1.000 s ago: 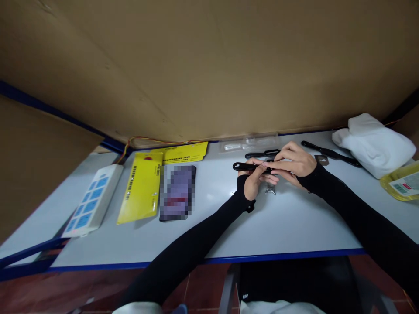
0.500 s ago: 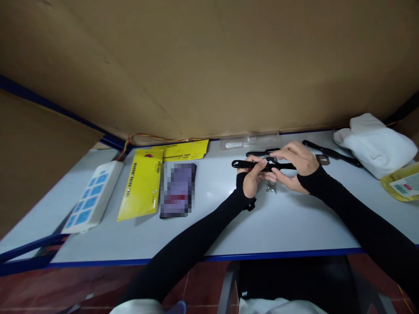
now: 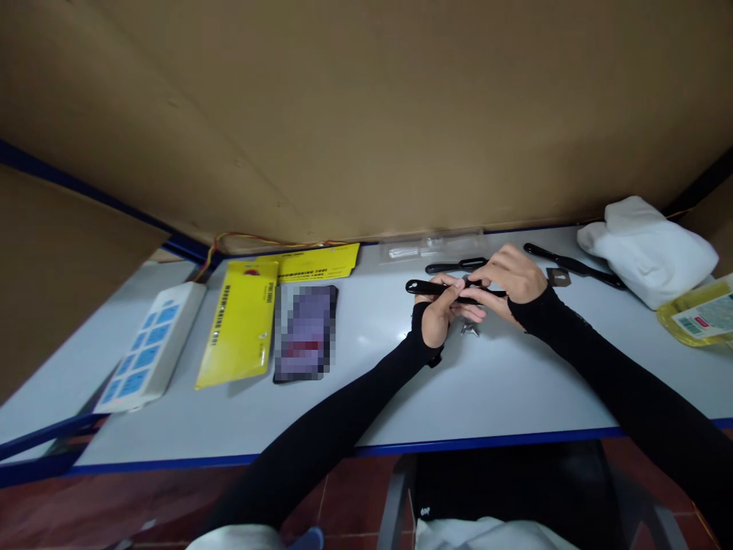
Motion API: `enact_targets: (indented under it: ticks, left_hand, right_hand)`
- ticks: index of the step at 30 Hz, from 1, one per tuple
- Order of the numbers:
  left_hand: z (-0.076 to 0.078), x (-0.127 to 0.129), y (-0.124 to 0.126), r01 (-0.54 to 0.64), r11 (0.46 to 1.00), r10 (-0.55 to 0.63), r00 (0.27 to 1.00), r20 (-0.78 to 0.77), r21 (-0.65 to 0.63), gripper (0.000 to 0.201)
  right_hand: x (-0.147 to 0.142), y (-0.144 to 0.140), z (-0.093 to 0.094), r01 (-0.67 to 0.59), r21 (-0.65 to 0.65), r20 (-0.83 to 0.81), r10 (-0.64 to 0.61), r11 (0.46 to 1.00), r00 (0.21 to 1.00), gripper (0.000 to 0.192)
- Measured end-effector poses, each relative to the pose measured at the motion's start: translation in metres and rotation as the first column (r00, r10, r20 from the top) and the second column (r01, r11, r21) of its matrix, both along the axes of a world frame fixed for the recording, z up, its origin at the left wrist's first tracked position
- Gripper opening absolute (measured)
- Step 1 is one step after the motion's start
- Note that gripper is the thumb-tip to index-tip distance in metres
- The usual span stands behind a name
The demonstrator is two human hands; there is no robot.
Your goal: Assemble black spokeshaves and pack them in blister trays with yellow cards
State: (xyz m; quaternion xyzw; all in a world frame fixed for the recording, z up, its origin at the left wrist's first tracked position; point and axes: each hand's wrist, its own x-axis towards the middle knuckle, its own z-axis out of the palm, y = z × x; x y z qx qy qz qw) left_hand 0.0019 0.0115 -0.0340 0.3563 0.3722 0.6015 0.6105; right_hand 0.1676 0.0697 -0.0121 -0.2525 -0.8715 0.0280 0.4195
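My left hand point(image 3: 438, 317) is closed round a black spokeshave point(image 3: 424, 287), its thumb lying on top near the middle. The tool is held level above the table, and its left handle end with a hole sticks out. My right hand point(image 3: 512, 283) pinches a small dark part point(image 3: 470, 281) at the spokeshave's middle; the fingers hide most of it. Below the hands lie a few small silver screws point(image 3: 470, 329). Another black spokeshave point(image 3: 452, 266) rests just behind the hands. A third spokeshave point(image 3: 573, 265) lies to the right, beside a flat dark blade point(image 3: 558, 276).
Yellow packaging cards point(image 3: 237, 325) and a phone-like, blurred-out object point(image 3: 306, 334) lie left of my hands. Further left is a white power strip point(image 3: 153, 347). A clear plastic package point(image 3: 432, 243) lies at the back. A white cloth point(image 3: 644, 252) and a yellow liquid bottle point(image 3: 699, 315) stand right.
My right fingers have closed in over the middle of the spokeshave, covering the part seen there before. My left hand keeps its hold. The whole view has shifted slightly.
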Motion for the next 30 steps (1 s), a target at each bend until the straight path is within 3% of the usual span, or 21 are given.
enact_targets:
  ticks: [2, 5, 9, 12, 15, 20, 25, 28, 30]
  left_hand:
    - [0.000, 0.000, 0.000, -0.011, 1.000, 0.011, 1.000, 0.003, 0.002, 0.044]
    - [0.001, -0.001, 0.000, -0.033, 0.999, 0.033, 0.999, 0.020, 0.007, 0.043]
    - [0.001, 0.000, 0.001, -0.061, 0.998, 0.061, 0.998, 0.033, 0.001, 0.042]
    - [0.000, -0.001, 0.001, -0.092, 0.996, 0.092, 0.995, 0.036, -0.003, 0.043]
    - [-0.002, -0.002, 0.001, -0.111, 0.994, 0.112, 0.993, 0.041, -0.014, 0.042]
    - [-0.001, -0.002, 0.000, -0.047, 0.999, 0.047, 0.998, 0.033, 0.001, 0.042]
    - [0.000, 0.000, -0.002, 0.003, 1.000, -0.003, 0.999, 0.035, 0.003, 0.044]
    - [0.000, 0.001, -0.003, -0.021, 1.000, 0.021, 0.999, 0.037, 0.006, 0.044]
    - [0.000, 0.001, -0.003, -0.049, 0.999, 0.048, 0.998, 0.035, 0.015, 0.043]
  right_hand:
    - [0.000, -0.002, 0.001, 0.056, 0.011, 0.017, -0.056, 0.998, 0.998, 0.028]
    - [0.002, -0.008, 0.009, 0.036, 0.022, 0.003, -0.036, 0.999, 0.999, 0.035]
    - [0.003, -0.016, 0.021, 0.072, 0.006, -0.019, -0.072, 0.997, 0.997, 0.015]
    - [0.002, -0.021, 0.021, -0.001, -0.005, 0.046, 0.001, 1.000, 0.999, 0.002]
    - [0.000, -0.026, 0.020, -0.093, -0.022, 0.038, 0.093, 0.995, 0.995, 0.007]
    - [0.003, -0.020, 0.022, -0.071, -0.075, -0.023, 0.069, 0.995, 0.997, 0.017]
    - [0.007, -0.004, 0.016, -0.122, -0.091, 0.001, 0.123, 0.988, 0.992, 0.010]
    - [0.004, -0.005, 0.011, -0.057, -0.096, -0.033, 0.054, 0.994, 0.998, 0.005]
    - [0.001, -0.011, 0.011, -0.009, -0.112, -0.052, 0.003, 0.994, 0.999, 0.013]
